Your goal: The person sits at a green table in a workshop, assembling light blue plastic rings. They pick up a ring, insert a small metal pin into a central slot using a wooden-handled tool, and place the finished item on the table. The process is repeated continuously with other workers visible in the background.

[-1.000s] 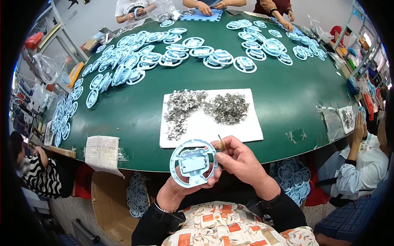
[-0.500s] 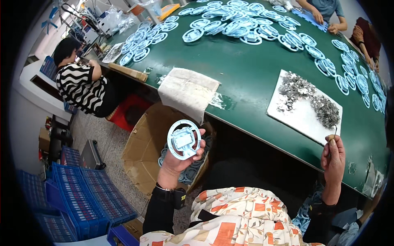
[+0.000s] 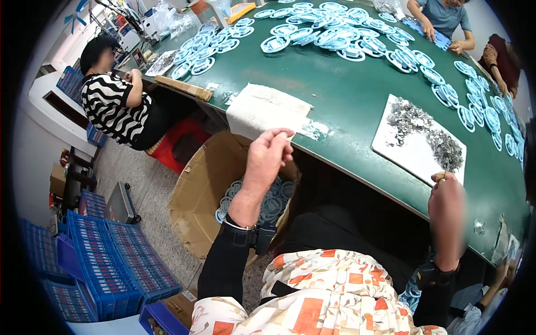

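Observation:
My left hand (image 3: 264, 167) is raised over the open carton, its fingertips close to the cloth at the table edge. The fingers are curled together, and no part shows in them. My right hand (image 3: 448, 215), blurred, is at the near edge of a white board (image 3: 410, 152). Between thumb and fingers it pinches a thin pointed tool (image 3: 445, 172), mostly hidden by the fingers. Small silvery metal pieces (image 3: 410, 120) lie heaped on that board. Inside the carton (image 3: 192, 192) are several light-blue round plastic parts (image 3: 273, 204).
A white cloth (image 3: 268, 109) drapes over the edge of the green table (image 3: 335, 84). Many light-blue ring parts (image 3: 329, 33) are piled at its far side. A seated person (image 3: 114, 106) is at left; other people work at far right. Blue crates (image 3: 106, 268) stand lower left.
The light-blue ring part that my left hand held is gone from it. That hand has moved up and right toward the cloth, turning over. My right hand has shifted slightly left.

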